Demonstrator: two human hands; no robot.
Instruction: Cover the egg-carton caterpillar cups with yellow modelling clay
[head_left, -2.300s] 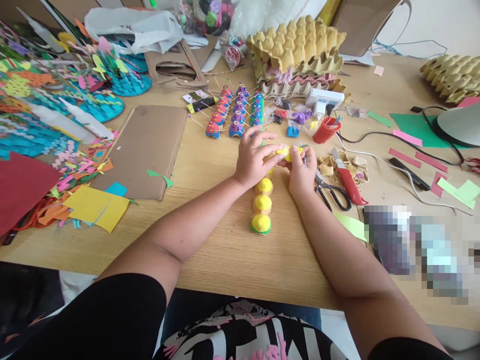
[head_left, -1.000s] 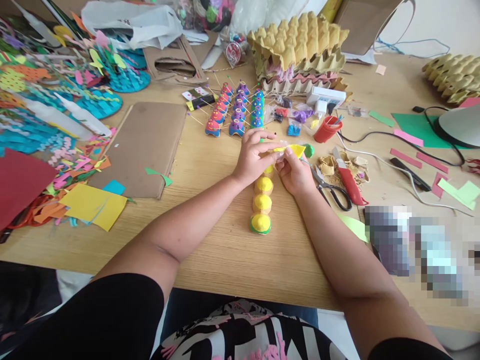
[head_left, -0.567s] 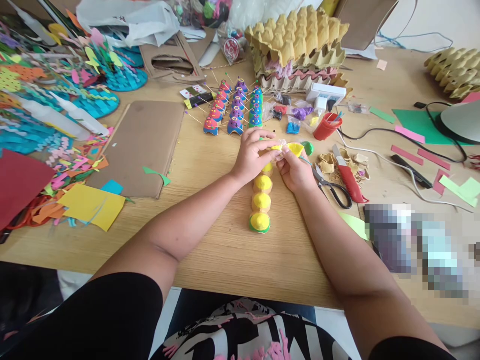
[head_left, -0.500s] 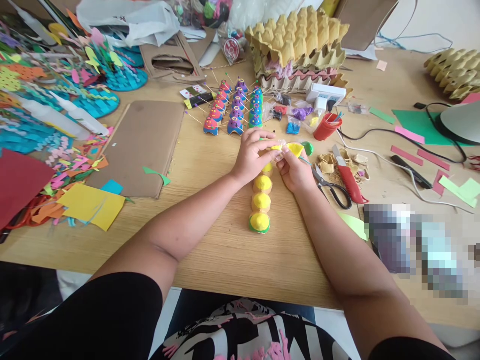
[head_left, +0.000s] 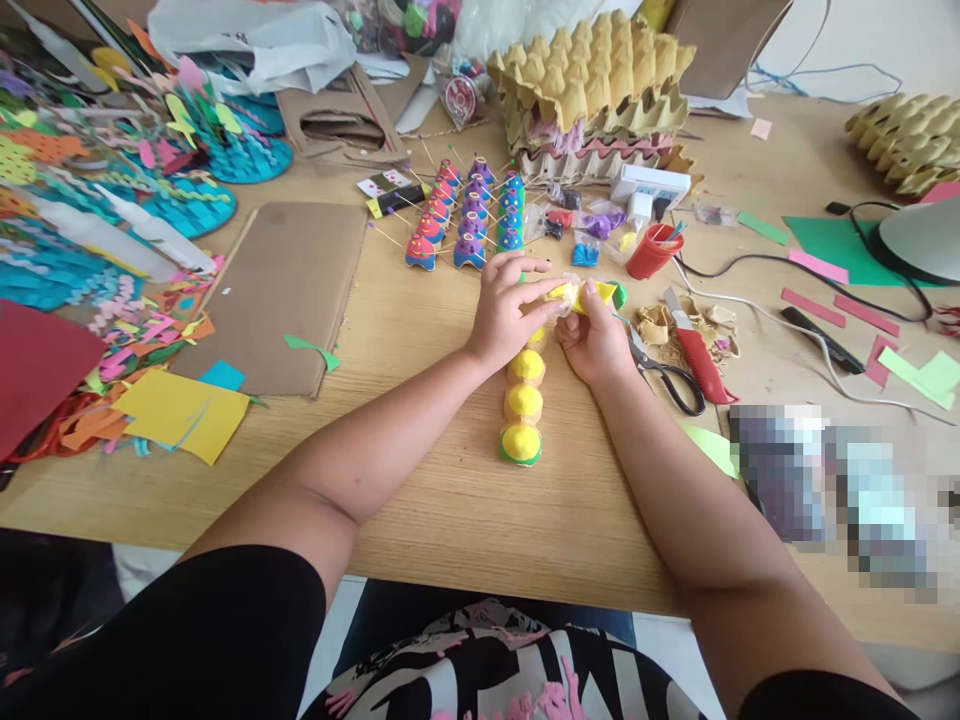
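Note:
My left hand pinches a small clear wrapper with yellow clay in it. My right hand has its thumb pressed on a larger yellow piece and touches the wrapper's other side. Below and between the hands stands a strip of egg-carton cups with yellow tops and a green edge at the near end; its far end is partly hidden by my hands. A green lump lies just beyond my right hand.
Three painted egg-carton strips stand behind my hands. Scissors, a red-handled knife and a red cup are at the right. Stacked egg trays are at the back, cardboard at the left.
My right thumb has shifted slightly over the larger yellow piece, and that piece has turned. The wrapper between my hands has moved a little to the right.

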